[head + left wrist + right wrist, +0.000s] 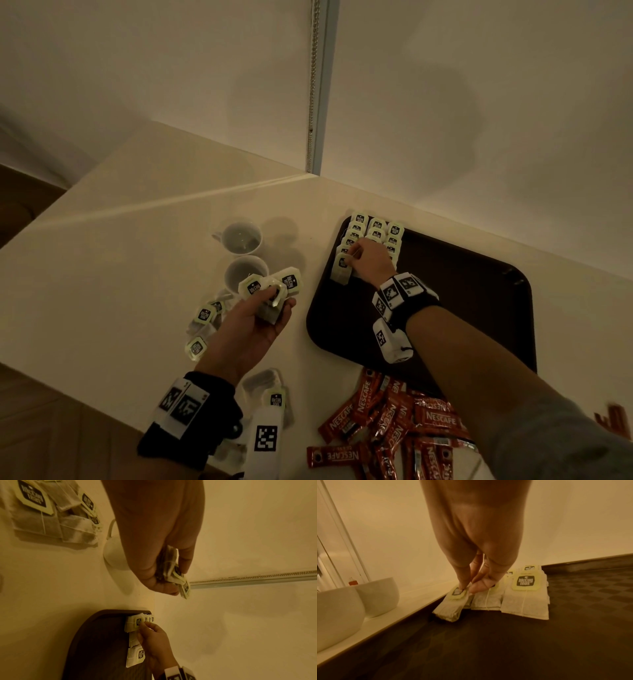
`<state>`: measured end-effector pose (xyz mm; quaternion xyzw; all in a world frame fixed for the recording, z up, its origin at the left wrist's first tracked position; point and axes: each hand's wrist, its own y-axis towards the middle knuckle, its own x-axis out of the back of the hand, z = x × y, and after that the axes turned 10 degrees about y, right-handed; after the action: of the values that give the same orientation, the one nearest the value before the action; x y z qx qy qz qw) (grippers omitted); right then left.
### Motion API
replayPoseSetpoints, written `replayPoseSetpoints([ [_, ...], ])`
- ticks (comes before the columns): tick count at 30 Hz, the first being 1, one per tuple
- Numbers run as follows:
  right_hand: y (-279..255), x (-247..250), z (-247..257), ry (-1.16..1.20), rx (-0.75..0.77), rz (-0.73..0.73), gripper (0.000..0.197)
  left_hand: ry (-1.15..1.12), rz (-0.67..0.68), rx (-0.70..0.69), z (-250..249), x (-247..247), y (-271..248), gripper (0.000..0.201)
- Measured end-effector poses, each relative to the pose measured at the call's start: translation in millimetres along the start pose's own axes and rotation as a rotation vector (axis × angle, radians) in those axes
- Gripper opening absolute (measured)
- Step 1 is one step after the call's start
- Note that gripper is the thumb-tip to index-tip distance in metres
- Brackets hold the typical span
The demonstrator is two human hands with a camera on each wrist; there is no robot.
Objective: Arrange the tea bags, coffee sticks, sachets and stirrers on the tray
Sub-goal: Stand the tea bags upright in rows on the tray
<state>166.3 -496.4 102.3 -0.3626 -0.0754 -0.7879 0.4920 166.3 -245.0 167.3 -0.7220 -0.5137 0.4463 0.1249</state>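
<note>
A dark brown tray [445, 308] lies on the counter by the wall. Rows of tea bags [376, 229] with pale green tags fill its far left corner. My right hand [356, 258] pinches one tea bag [341, 269] by its tag at the near end of the left row; the right wrist view shows this tea bag [452, 604] lying tilted on the tray [505, 649]. My left hand [270, 301] hovers left of the tray and grips a bunch of tea bags [274, 284]; the left wrist view shows them [173, 572] between fingers and thumb.
Two white cups [245, 253] stand left of the tray. Loose tea bags [202, 325] lie on the counter near my left wrist. Several red coffee sticks [394, 428] are heaped at the counter's near edge. A wall and a metal strip [317, 85] close the back.
</note>
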Motion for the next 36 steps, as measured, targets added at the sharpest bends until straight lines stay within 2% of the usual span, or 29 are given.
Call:
replayPoseSetpoints([
  [5,-13,10,23,0.106,0.042,-0.041,0.023,0.033,0.012,-0.030,3,-4,2,0.013],
  [6,-21,14,38,0.179,0.066,0.015,0.027,0.056,0.015,-0.049,3,-6,3,0.012],
  [8,-43,24,71,0.344,0.080,0.265,0.033,0.077,0.032,-0.089,3,-12,4,0.013],
  [10,-59,29,92,0.369,0.136,0.443,0.028,0.080,0.060,-0.126,2,-18,6,0.019],
  [11,-63,30,97,0.375,0.179,0.447,0.024,0.084,0.082,-0.143,2,-20,6,0.024],
  [13,-65,31,102,0.392,0.256,0.366,0.017,0.093,0.137,-0.163,2,-24,8,0.033],
  [17,-63,47,114,0.285,0.455,0.208,0.014,0.164,0.222,-0.128,-1,-24,8,0.027],
  [21,-73,71,138,0.089,0.665,0.311,0.017,0.160,0.232,-0.154,-10,-22,9,0.043],
  [25,-85,87,168,-0.073,0.768,0.303,0.009,0.235,0.312,-0.317,-25,-40,1,0.024],
  [27,-90,91,177,-0.140,0.813,0.284,0.008,0.406,0.354,-0.463,-33,-48,-2,0.033],
  [29,-93,94,183,-0.118,0.789,0.284,0.008,0.613,0.354,-0.649,-40,-55,-6,0.031],
  [31,-95,96,188,-0.117,0.777,0.279,0.010,0.699,0.311,-0.776,-45,-63,-9,0.022],
  [33,-97,96,191,-0.133,0.786,0.274,0.011,0.673,0.261,-0.800,-48,-67,-8,0.022],
  [36,-98,96,193,-0.149,0.785,0.270,0.010,0.683,0.253,-0.782,-48,-66,-8,0.011],
])
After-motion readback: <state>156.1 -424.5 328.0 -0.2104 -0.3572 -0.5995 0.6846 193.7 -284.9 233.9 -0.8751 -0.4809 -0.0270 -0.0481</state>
